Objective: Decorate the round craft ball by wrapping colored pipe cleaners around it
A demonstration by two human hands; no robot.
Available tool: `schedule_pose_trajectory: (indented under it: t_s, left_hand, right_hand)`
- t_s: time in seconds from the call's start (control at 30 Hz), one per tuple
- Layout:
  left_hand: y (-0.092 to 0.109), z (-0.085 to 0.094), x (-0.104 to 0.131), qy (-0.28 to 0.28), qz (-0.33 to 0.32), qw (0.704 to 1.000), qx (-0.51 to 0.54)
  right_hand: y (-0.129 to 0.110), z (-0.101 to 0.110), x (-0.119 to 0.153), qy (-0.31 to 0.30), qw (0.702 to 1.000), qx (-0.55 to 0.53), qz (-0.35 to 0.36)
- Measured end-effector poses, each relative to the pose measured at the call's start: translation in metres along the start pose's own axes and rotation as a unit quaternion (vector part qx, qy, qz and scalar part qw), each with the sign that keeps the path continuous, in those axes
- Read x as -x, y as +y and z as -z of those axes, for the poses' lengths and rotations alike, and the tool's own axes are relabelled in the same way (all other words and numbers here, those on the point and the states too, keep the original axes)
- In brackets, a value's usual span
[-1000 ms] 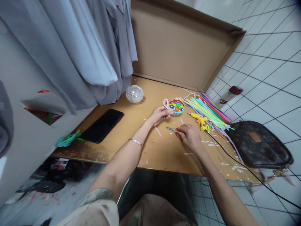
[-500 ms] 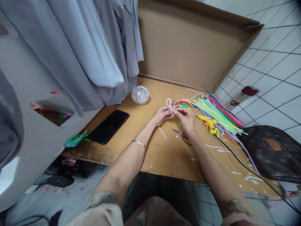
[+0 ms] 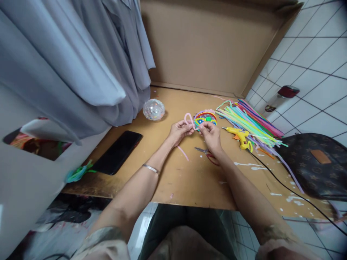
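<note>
A pink pipe cleaner (image 3: 187, 116) is bent into a loop above my fingers, and its tail hangs below my left hand. My left hand (image 3: 181, 132) pinches it at the base of the loop. Close beside, my right hand (image 3: 210, 134) is closed on the same pipe cleaner at its other side. Just behind my hands lies a round, colourful decorated piece (image 3: 208, 118) with a green centre, partly hidden by my right fingers. Scissors with red handles (image 3: 208, 155) rest on the table by my right wrist.
On the wooden table (image 3: 173, 180) are a clear ball (image 3: 153, 109), a black phone (image 3: 118, 152), a yellow glue gun (image 3: 238, 135) with a black cord, a heap of coloured pipe cleaners (image 3: 252, 121) and a brown bag (image 3: 317, 166). Cardboard (image 3: 211, 47) stands behind; grey cloth hangs left.
My hands have moved slightly apart, and the pink loop looks wider and tilts left. More of the round decorated piece shows. The whole view has shifted a little.
</note>
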State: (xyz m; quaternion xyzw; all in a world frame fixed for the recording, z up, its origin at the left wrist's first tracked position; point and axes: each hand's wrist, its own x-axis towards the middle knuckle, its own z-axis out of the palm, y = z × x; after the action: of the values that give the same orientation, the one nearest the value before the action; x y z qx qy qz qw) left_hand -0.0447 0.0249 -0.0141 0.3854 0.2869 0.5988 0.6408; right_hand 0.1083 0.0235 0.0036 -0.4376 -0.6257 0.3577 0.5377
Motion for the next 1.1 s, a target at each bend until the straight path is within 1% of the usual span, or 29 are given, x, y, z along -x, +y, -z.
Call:
schedule_pose_trajectory:
  t_s: [0.17,0.23,0.33,0.47,0.53,0.6,0.67,0.73,0.8,0.97,1.1]
  left_hand:
    - [0.003,0.0,0.001,0.046,-0.044,0.997,-0.038]
    - [0.005,0.0,0.002,0.056,-0.047,0.996,-0.049]
    - [0.006,-0.002,0.004,0.046,-0.025,0.998,-0.044]
    - [0.004,-0.008,0.008,0.023,0.012,1.0,-0.012]
    - [0.001,-0.01,0.01,0.024,0.008,1.0,-0.009]
    - [-0.002,-0.012,0.009,0.032,-0.015,0.999,-0.005]
    - [-0.003,-0.011,0.008,0.031,-0.031,0.999,0.012]
    - [-0.002,-0.011,0.007,0.026,-0.031,0.999,0.028]
    - [-0.002,-0.01,0.006,0.032,-0.027,0.999,0.031]
    - [-0.003,-0.011,0.004,0.049,-0.03,0.998,0.014]
    - [-0.003,-0.012,0.004,0.054,-0.039,0.998,0.009]
  right_hand:
    - [-0.001,0.001,0.005,0.002,1.0,-0.002,-0.007]
    - [-0.001,0.0,0.009,0.009,1.0,-0.017,-0.009]
    - [-0.001,-0.002,0.014,0.021,0.999,-0.043,-0.007]
    - [0.002,-0.004,0.018,0.015,0.999,-0.036,0.012]
    - [0.003,-0.004,0.02,0.016,0.999,-0.031,0.023]
    - [0.005,-0.004,0.021,0.017,0.999,-0.027,0.032]
    - [0.006,-0.005,0.023,0.007,0.999,-0.028,0.041]
    - [0.007,-0.006,0.023,-0.008,0.998,-0.04,0.047]
    - [0.006,-0.007,0.023,-0.009,0.997,-0.063,0.042]
    - [-0.001,-0.01,0.021,0.015,0.991,-0.134,-0.004]
    - [-0.004,-0.011,0.02,0.027,0.989,-0.141,-0.018]
